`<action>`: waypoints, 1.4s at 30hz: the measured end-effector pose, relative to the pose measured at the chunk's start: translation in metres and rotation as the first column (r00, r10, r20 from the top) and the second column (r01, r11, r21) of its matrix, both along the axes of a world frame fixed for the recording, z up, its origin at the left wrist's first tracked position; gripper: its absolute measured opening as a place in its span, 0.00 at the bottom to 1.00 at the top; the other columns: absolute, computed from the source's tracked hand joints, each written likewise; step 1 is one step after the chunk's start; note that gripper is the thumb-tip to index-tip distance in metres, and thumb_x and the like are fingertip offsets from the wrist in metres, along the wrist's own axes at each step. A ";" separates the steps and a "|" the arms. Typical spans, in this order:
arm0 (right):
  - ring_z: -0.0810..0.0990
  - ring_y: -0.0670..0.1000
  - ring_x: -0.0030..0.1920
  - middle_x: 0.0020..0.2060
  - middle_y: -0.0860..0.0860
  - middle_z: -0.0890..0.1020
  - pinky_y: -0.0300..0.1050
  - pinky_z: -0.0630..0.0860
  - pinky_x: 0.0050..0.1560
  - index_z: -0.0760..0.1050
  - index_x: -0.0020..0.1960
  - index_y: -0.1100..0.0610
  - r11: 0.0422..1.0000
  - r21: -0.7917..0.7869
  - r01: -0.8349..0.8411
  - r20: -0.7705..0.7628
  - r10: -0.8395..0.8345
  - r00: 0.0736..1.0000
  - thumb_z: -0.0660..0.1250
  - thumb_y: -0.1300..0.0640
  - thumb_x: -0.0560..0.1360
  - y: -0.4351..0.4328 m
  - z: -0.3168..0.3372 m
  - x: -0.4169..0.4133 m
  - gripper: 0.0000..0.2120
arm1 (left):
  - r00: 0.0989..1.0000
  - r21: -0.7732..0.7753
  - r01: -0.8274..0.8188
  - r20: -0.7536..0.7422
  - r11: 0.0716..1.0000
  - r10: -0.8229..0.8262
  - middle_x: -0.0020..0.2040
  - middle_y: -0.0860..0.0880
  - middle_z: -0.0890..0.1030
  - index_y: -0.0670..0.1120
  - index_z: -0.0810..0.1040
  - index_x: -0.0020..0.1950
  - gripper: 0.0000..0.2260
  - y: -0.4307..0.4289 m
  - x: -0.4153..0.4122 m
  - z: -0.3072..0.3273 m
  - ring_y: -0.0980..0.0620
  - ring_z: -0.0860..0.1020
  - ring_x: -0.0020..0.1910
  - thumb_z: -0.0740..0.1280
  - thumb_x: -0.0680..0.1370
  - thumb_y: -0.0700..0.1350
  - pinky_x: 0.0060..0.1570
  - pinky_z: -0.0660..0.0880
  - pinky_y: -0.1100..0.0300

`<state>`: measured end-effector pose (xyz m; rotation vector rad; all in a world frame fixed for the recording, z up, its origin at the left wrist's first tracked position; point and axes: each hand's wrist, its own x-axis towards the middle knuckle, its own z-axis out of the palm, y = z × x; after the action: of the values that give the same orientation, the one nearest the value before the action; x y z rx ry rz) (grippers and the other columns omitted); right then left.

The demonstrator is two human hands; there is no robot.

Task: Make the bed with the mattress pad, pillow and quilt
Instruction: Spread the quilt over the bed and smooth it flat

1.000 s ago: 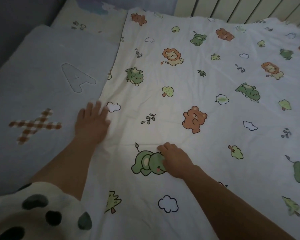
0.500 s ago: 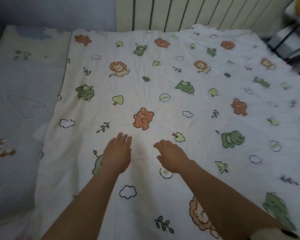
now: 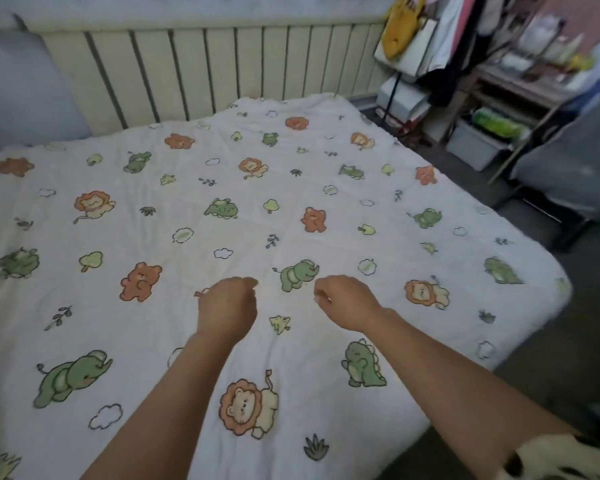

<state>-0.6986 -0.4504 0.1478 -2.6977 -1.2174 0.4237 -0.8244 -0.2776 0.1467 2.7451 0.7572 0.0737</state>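
A white quilt (image 3: 222, 216) printed with lions, bears, elephants and dinosaurs lies spread flat over the whole bed. My left hand (image 3: 227, 308) hovers just above its middle, fingers curled inward and holding nothing. My right hand (image 3: 349, 301) hangs beside it, a hand's width to the right, fingers also curled loosely with nothing in them. A green elephant print sits between the two hands. The pillow and the mattress pad are out of view.
A cream slatted headboard-like panel (image 3: 222, 67) runs along the bed's far side. A grey cushion (image 3: 18, 95) stands at the far left. To the right are a cluttered shelf (image 3: 520, 74), a storage bin (image 3: 478, 143) and dark floor (image 3: 568, 358).
My view has swung right, away from the grey pillow. Both hands have lifted off the quilt and moved right, and their fingers have curled in.
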 end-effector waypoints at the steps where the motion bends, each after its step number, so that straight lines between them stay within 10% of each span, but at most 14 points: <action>1: 0.78 0.56 0.47 0.47 0.53 0.81 0.44 0.67 0.40 0.76 0.49 0.57 1.000 0.012 0.007 0.005 -0.007 1.000 0.58 0.54 0.79 -0.019 0.009 0.009 0.10 | 1.000 0.004 -0.002 0.016 1.000 0.002 0.58 0.46 0.80 0.48 0.78 0.62 0.14 -0.019 0.013 0.012 0.43 0.77 0.56 0.58 0.80 0.42 0.51 0.73 0.54; 17: 0.78 0.56 0.42 0.43 0.51 0.82 0.44 0.72 0.39 0.75 0.43 0.56 0.943 0.049 0.328 0.049 -0.330 0.943 0.58 0.56 0.78 -0.320 0.102 0.146 0.09 | 0.928 0.050 0.360 0.088 0.932 -0.363 0.44 0.47 0.80 0.47 0.80 0.51 0.11 -0.315 0.230 0.094 0.44 0.75 0.41 0.58 0.79 0.42 0.39 0.69 0.58; 24: 0.72 0.54 0.38 0.32 0.46 0.73 0.44 0.64 0.37 0.58 0.30 0.50 0.926 0.004 0.379 0.080 -0.378 0.922 0.58 0.56 0.77 -0.399 0.109 0.252 0.18 | 0.894 0.059 0.435 0.090 0.898 -0.439 0.43 0.47 0.81 0.48 0.80 0.50 0.10 -0.381 0.348 0.083 0.45 0.76 0.39 0.59 0.78 0.44 0.38 0.73 0.58; 42: 0.73 0.53 0.40 0.40 0.49 0.80 0.42 0.66 0.38 0.73 0.39 0.53 0.998 -0.033 0.046 0.034 -0.045 0.998 0.58 0.56 0.76 -0.460 0.091 0.611 0.09 | 0.986 0.015 0.163 0.028 0.986 -0.164 0.46 0.48 0.81 0.48 0.79 0.50 0.11 -0.460 0.651 0.066 0.43 0.79 0.46 0.57 0.79 0.44 0.41 0.71 0.58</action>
<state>-0.0875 -0.9100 0.2388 -2.7663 -1.1654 0.3983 -0.1730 -0.7380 0.2127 2.7998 0.5228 0.0832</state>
